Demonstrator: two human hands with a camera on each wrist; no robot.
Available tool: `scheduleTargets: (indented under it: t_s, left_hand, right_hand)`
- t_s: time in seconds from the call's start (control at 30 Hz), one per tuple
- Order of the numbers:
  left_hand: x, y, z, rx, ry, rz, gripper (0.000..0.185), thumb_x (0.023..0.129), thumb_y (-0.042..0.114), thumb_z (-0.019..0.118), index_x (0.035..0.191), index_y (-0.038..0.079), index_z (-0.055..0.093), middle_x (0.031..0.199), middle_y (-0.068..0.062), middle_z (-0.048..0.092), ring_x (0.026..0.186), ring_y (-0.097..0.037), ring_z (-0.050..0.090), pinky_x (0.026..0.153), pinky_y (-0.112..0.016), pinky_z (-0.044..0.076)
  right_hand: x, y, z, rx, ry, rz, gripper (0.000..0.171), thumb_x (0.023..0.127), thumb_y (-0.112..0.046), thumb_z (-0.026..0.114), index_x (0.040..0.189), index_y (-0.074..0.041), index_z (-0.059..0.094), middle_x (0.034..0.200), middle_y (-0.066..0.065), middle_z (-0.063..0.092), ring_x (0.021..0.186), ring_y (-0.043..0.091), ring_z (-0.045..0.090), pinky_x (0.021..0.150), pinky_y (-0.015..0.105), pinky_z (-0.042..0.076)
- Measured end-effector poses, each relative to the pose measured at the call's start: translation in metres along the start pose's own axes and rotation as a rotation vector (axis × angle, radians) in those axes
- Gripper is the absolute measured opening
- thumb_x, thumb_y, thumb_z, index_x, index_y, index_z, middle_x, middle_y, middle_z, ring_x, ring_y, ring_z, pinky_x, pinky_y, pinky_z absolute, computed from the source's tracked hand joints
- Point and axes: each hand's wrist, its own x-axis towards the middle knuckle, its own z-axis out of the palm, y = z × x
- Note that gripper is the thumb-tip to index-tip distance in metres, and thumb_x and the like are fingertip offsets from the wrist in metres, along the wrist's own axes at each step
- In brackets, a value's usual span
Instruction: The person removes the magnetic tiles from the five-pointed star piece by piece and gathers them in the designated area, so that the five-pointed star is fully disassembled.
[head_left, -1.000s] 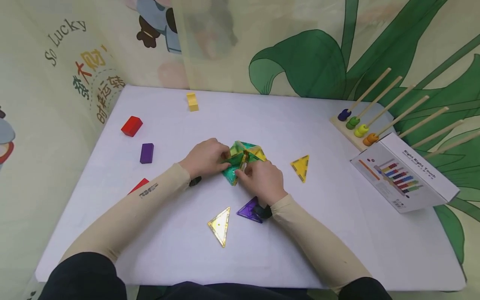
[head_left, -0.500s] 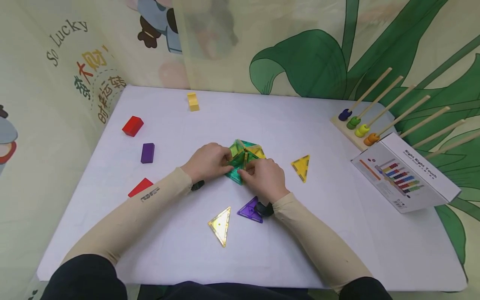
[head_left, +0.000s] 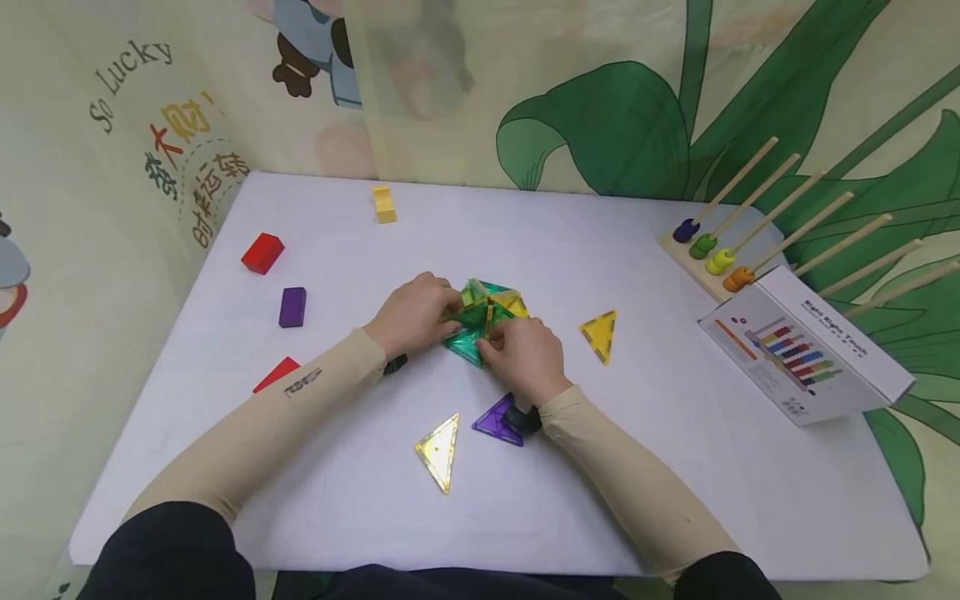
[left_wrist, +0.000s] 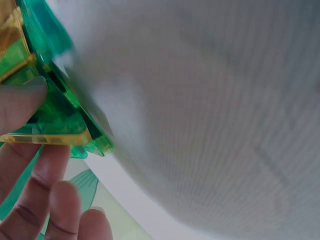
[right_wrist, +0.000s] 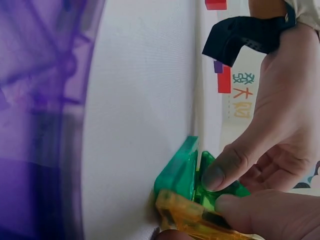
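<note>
Several see-through green and yellow magnetic tiles stand joined in a small cluster [head_left: 467, 344] mid-table. My left hand [head_left: 415, 315] pinches a green tile [left_wrist: 57, 112] on the cluster's left side, thumb on its upper face and fingers beneath. From the right, my right hand [head_left: 527, 358] pinches an orange-yellow tile [right_wrist: 187, 212] between thumb and fingers. A teal tile [right_wrist: 180, 172] leans out at the near side. My right wrist is over a loose purple triangle tile [head_left: 495, 421]. The inside of the cluster is partly hidden by my fingers.
Loose yellow triangle tiles lie nearer me [head_left: 438, 454] and to the right [head_left: 600, 336]. At left are a red block [head_left: 262, 253], a purple block [head_left: 292, 307] and a red triangular piece [head_left: 276, 374]. A peg stacker [head_left: 693, 265] and a box [head_left: 806, 350] stand at right.
The cluster's near teal tile shows more plainly, and the right fingers have shifted slightly along the edge. Both hands stay on the cluster; the loose pieces lie where they were.
</note>
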Motion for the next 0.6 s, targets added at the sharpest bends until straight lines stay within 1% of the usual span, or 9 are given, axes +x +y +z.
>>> scheduleTargets:
  t_s: [0.1,0.3,0.43,0.6]
  left_hand:
    - [0.0026,-0.0019,-0.0010,-0.002,0.009,0.004,0.019,0.091,0.020,0.081,0.107,0.009,0.079,0.103,-0.007,0.077,0.098,-0.026,0.065,0.087,-0.041,0.057]
    - [0.0058,-0.0039,-0.0022,-0.011,-0.009,-0.003,0.019,0.091,0.021,0.081,0.106,0.009,0.080,0.103,-0.006,0.079,0.099,-0.025,0.066,0.090,-0.042,0.056]
    - [0.0067,-0.0028,-0.0031,-0.010,-0.019,-0.012,0.019,0.091,0.022,0.082,0.105,0.009,0.081,0.101,-0.005,0.080,0.098,-0.025,0.067,0.090,-0.042,0.056]
    - [0.0070,-0.0013,-0.0037,-0.005,-0.022,-0.011,0.019,0.091,0.023,0.082,0.104,0.009,0.081,0.098,-0.004,0.080,0.097,-0.024,0.067,0.091,-0.042,0.056]
  right_hand:
    - [-0.0008,-0.0007,-0.0010,-0.005,0.000,-0.001,0.022,0.095,-0.030,0.074,0.091,-0.011,0.083,0.068,-0.002,0.068,0.061,0.015,0.057,0.049,0.026,0.037]
    - [-0.0020,0.0018,-0.0015,-0.030,0.012,-0.013,0.019,0.094,-0.026,0.073,0.089,-0.010,0.081,0.066,-0.001,0.067,0.060,0.016,0.056,0.049,0.026,0.035]
    - [-0.0042,0.0044,-0.0023,-0.055,0.022,-0.034,0.019,0.094,-0.024,0.073,0.083,-0.011,0.078,0.063,-0.002,0.063,0.059,0.017,0.053,0.049,0.026,0.034]
    - [-0.0086,0.0087,-0.0038,-0.062,0.015,-0.042,0.025,0.094,-0.022,0.071,0.070,-0.014,0.070,0.057,-0.004,0.051,0.057,0.015,0.046,0.048,0.026,0.028]
